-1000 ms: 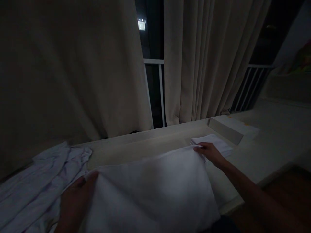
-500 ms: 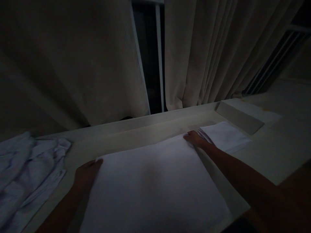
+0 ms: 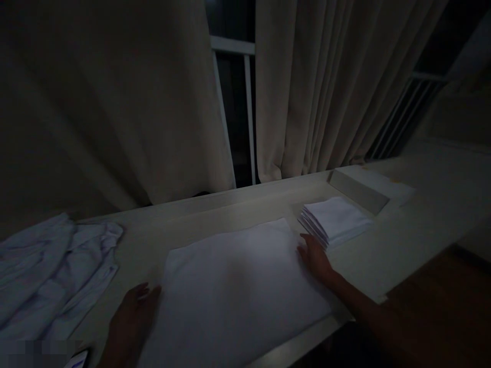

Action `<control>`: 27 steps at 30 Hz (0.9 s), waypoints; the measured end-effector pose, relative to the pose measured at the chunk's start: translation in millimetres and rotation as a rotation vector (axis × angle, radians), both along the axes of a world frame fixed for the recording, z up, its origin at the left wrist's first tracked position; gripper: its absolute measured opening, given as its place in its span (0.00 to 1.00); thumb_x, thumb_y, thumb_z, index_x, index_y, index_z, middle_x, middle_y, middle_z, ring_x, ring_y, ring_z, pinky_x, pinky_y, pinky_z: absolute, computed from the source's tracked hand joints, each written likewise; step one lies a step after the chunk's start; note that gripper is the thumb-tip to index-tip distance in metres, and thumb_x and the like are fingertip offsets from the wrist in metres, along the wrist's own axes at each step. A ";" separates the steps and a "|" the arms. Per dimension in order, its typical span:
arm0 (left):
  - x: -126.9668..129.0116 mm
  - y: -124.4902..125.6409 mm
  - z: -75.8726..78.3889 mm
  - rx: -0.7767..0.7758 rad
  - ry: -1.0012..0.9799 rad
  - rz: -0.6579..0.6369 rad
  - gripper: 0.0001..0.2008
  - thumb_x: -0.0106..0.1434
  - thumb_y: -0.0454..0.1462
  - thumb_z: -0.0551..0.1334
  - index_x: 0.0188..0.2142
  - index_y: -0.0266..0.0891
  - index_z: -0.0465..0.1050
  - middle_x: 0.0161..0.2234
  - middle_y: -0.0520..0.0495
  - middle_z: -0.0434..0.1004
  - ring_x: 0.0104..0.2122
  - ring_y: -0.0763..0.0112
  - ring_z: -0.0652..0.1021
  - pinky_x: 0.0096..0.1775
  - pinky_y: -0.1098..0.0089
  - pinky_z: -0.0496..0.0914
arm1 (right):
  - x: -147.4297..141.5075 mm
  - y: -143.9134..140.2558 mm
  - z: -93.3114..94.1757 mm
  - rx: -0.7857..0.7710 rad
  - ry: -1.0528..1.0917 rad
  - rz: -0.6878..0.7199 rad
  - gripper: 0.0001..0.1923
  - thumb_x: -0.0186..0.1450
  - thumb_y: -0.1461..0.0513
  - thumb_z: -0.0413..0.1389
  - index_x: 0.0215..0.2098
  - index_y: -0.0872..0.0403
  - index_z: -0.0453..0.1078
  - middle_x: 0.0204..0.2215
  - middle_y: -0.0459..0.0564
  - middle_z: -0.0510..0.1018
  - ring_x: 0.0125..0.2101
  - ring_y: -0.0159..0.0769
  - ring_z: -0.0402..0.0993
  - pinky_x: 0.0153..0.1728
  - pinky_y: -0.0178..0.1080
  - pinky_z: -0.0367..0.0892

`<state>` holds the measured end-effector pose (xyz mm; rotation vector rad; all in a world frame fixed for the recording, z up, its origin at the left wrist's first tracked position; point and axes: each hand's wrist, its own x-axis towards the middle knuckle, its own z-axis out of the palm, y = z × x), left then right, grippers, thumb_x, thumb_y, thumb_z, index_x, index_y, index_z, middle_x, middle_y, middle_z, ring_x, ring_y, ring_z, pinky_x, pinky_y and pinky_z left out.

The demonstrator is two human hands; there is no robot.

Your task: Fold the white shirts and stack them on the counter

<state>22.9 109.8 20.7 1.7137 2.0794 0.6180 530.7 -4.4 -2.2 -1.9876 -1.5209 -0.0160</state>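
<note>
A white cloth (image 3: 238, 286) lies spread flat on the pale table in front of me, a faint shadow over its middle. At its left edge is my left hand (image 3: 132, 317), fingers slightly bent and apart, holding nothing. My right hand (image 3: 316, 259) hovers by the right edge of the cloth with thumb and fingers parted. Just beyond it sits a stack of folded white cloths (image 3: 337, 217), its layered edges facing left. Over on the left side, a crumpled heap of white cloth (image 3: 57, 271) rests on the table.
A low box-like white object (image 3: 360, 191) stands at the table's back right. Part of a phone (image 3: 79, 359) shows at the bottom left. Behind the raised back edge of the table (image 3: 184, 202) hang beige curtains (image 3: 299, 92), with a barred window (image 3: 245, 112) between them. The light is dim.
Both hands have let go of the cloth's far corners and moved down along its sides toward me. The cloth now lies flat. The view has shifted slightly.
</note>
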 end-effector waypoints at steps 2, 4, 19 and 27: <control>-7.9 -42.0 -15.7 -0.036 0.000 -0.003 0.38 0.54 0.61 0.53 0.53 0.34 0.64 0.48 0.35 0.74 0.44 0.53 0.77 0.47 0.56 0.70 | -17.3 -47.5 -9.9 0.048 -0.081 0.007 0.22 0.68 0.59 0.48 0.58 0.58 0.62 0.55 0.60 0.69 0.56 0.45 0.64 0.57 0.47 0.59; -13.1 -80.1 -29.8 -0.050 -0.011 0.021 0.41 0.53 0.62 0.53 0.54 0.33 0.63 0.47 0.34 0.74 0.45 0.50 0.76 0.49 0.54 0.69 | -31.4 -83.3 -18.5 0.050 -0.118 -0.079 0.23 0.68 0.55 0.48 0.58 0.57 0.63 0.53 0.61 0.71 0.54 0.48 0.65 0.54 0.48 0.61; -29.9 -184.5 -20.7 -0.071 -0.259 -0.002 0.30 0.49 0.59 0.58 0.40 0.39 0.75 0.46 0.41 0.78 0.48 0.52 0.77 0.51 0.60 0.69 | -22.6 -151.7 -23.8 -0.233 0.232 -0.338 0.21 0.63 0.49 0.50 0.39 0.56 0.76 0.35 0.59 0.80 0.37 0.48 0.77 0.36 0.43 0.65; -35.5 -192.7 -22.7 -0.036 -0.276 -0.119 0.26 0.47 0.58 0.60 0.38 0.43 0.76 0.48 0.45 0.77 0.49 0.53 0.76 0.53 0.60 0.68 | -8.2 -162.2 -23.2 -0.100 0.393 -0.152 0.16 0.61 0.54 0.52 0.34 0.56 0.77 0.32 0.52 0.81 0.35 0.40 0.78 0.36 0.36 0.67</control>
